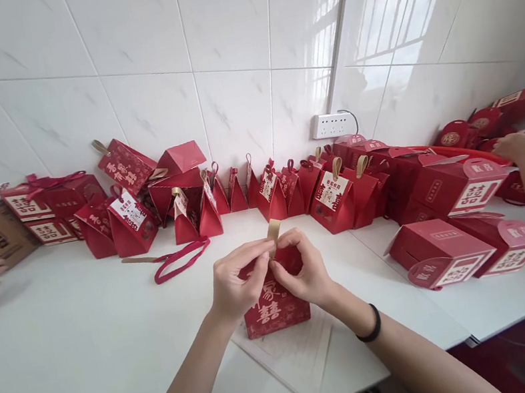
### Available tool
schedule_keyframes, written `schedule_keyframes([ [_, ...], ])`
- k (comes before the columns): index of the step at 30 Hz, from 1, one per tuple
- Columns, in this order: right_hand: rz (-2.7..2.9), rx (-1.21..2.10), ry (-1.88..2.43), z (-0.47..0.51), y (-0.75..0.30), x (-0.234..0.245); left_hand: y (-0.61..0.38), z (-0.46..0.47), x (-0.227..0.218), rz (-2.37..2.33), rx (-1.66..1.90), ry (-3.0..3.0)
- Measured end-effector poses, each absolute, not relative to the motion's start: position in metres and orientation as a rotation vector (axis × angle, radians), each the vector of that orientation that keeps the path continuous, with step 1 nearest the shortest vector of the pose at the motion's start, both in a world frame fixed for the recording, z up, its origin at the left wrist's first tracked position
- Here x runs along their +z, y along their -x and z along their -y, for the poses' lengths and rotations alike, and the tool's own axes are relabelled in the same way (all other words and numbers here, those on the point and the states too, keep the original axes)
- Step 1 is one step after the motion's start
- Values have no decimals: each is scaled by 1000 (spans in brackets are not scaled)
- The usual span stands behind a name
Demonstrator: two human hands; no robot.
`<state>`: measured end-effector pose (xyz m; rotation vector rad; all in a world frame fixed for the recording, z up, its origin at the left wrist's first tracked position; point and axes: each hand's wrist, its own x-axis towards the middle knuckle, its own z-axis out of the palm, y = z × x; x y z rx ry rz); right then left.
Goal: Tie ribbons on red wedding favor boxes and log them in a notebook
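Box (277, 309) sits with its base on the mat (306, 368), peak up, between your hands. Your left hand (239, 280) pinches the gold ribbon (274, 229) above the mat; your right hand (307, 271) has thumb and fingers closed about the peak beside it. Whether the right also grips ribbon, cannot tell: fingertips hide it.

Risks, judged: an uneven pull may twist the ribbon or let it slip; a hard squeeze could crease the peak. If the mat is loose, a sideways tug might skid it, box and all. Red ribbon (159, 278) lies beyond the mat, to its left; a sweep of your left arm could drag it. Other boxes (274, 201) line up beyond the mat, well apart.
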<state>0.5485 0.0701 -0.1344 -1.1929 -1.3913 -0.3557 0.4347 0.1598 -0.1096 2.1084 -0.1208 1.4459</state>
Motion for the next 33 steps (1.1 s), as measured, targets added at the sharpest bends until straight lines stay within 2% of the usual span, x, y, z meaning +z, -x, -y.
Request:
schedule_keyframes([
  [19, 1374, -418, 1297, -77, -555, -135, -436, -149, -103, -302, 1412, -2155],
  [33, 1373, -335, 1190, -68, -550, -133, -435, -160, -113, -1, 1353, -2170],
])
